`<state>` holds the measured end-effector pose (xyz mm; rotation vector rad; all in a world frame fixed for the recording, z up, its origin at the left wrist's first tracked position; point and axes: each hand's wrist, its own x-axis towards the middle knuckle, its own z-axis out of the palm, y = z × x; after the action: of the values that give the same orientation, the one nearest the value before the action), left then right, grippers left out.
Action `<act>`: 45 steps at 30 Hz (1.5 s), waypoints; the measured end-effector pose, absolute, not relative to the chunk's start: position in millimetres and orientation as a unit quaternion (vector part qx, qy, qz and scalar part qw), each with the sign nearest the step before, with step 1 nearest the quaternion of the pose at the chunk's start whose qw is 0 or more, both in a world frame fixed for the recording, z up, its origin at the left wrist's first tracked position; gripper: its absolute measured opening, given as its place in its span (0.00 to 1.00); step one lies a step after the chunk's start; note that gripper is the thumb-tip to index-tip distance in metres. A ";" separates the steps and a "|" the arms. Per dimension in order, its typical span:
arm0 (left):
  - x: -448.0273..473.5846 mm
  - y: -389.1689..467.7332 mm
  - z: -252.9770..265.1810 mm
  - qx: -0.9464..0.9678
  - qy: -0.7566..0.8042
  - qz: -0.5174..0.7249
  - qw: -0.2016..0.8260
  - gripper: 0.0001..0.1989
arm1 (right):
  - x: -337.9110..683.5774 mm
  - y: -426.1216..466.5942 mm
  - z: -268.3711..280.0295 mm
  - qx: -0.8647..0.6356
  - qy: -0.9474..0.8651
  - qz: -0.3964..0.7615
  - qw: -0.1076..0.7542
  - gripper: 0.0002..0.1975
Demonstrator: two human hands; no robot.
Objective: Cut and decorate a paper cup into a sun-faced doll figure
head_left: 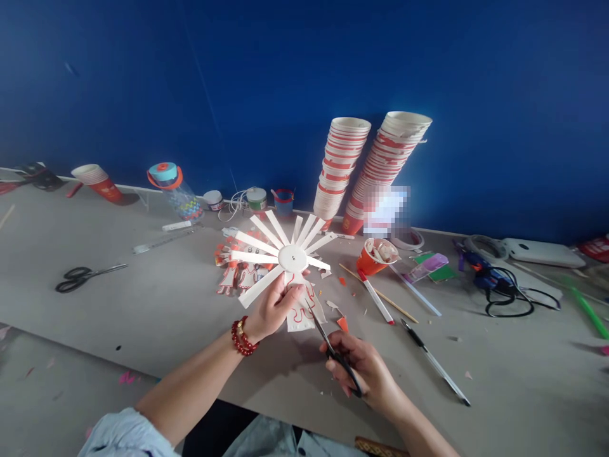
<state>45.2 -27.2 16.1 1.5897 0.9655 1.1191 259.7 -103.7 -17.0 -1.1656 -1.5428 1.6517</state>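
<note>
My left hand (276,306) is closed on a paper cup cut into strips (293,258), its white strips fanning out round a disc-shaped base. One wider strip (301,320) points toward me and bears a figure outlined in red. Around its handles, my right hand (358,368) grips a pair of black-handled scissors (324,333). The blades reach the edge of the drawn strip; whether they are parted is hard to make out. Small cut-out paper figures (228,279) lie on the table behind my left hand, partly hidden by the strips.
Two tall stacks of paper cups (341,165) lean near the blue wall. A cup of scraps (375,257), a red marker (377,298), a pen (438,365) and a glue gun (490,276) lie to the right. Leftward are other scissors (85,276) and a water bottle (176,190).
</note>
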 end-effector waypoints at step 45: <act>35.9 -19.6 24.2 0.704 0.363 0.375 0.482 0.16 | 264.8 -99.3 -10.8 -0.364 -0.543 0.714 0.250 0.21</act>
<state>35.9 -19.6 24.2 1.7168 0.8847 0.9130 264.8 -99.3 -10.8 -0.9916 -1.4787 1.9430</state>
